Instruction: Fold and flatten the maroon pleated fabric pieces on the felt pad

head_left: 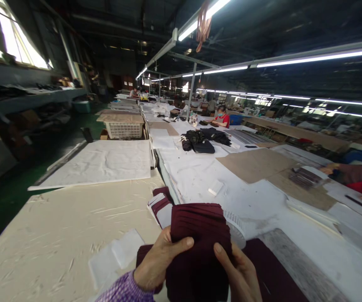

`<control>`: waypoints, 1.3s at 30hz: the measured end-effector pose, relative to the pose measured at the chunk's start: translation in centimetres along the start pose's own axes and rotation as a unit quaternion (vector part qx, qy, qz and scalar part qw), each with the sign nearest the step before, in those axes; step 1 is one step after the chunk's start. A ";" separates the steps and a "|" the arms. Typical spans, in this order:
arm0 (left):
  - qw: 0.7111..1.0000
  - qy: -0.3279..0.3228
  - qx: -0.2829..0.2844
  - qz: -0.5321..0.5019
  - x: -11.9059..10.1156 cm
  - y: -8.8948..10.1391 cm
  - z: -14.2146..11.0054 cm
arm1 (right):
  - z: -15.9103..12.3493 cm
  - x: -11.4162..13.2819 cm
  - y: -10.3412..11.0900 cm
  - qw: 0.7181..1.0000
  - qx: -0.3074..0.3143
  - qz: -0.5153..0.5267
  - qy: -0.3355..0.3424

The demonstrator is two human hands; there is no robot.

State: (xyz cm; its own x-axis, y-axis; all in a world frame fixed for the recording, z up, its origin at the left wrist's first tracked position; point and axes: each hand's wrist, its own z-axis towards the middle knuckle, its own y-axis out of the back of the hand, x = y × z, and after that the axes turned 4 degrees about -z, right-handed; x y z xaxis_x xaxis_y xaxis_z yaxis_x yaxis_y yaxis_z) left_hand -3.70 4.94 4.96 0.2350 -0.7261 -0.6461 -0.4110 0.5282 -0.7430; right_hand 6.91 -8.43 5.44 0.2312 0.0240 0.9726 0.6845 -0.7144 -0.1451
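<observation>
I hold a dark maroon pleated fabric piece up in front of me with both hands. My left hand grips its left edge, thumb pressed across the front. My right hand grips its lower right edge, thumb on the cloth. More maroon fabric lies flat on the table beneath. A folded maroon and white striped piece rests just behind the held cloth. A purple checked sleeve covers my left wrist.
A long cream-covered table stretches left; a white sheet lies further back. Dark garments are piled mid-table. A plastic basket stands behind. Cardboard sheets lie right. Seated workers in red sit at right and far back.
</observation>
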 end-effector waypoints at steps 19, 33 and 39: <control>0.996 0.045 0.065 0.038 -0.2 0.2 -0.4 | -0.1 1.3 0.1 0.996 -0.065 -0.012 0.055; 0.996 -0.011 -0.033 -0.078 -0.2 -0.9 -0.2 | -0.5 -0.5 -0.2 0.994 -0.103 -0.031 -0.013; 0.988 0.037 -0.026 -0.145 -0.6 -1.0 -0.1 | -0.8 0.0 -0.1 0.994 -0.091 -0.057 0.002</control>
State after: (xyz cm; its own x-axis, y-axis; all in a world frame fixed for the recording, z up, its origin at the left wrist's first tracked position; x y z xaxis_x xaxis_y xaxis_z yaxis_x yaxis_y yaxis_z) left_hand -3.50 4.83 6.08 0.2848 -0.8750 -0.3916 -0.3814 0.2714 -0.8837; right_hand 6.34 -8.92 5.59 0.1563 0.1109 0.9815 0.5704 -0.8214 0.0019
